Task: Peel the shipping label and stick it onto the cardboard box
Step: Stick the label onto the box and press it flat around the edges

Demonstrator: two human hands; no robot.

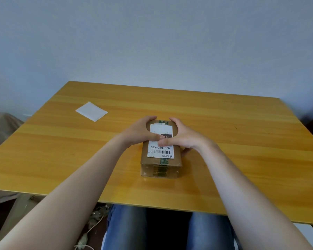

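A small brown cardboard box (160, 167) with green-printed tape lies in the middle of the wooden table (242, 134). A white shipping label (161, 150) with a barcode and "070-070-A80" lies flat on the box's top. My left hand (138, 132) curls round the box's far left edge, and its thumb presses on the label's middle. My right hand (187, 137) curls round the far right edge and side, with its thumb meeting the left thumb on the label. Both thumbs hide part of the label's print.
A blank white sheet of backing paper (91, 111) lies flat on the table at the far left. A pale wall stands right behind the table's far edge. My legs in jeans (126, 230) are under the near edge.
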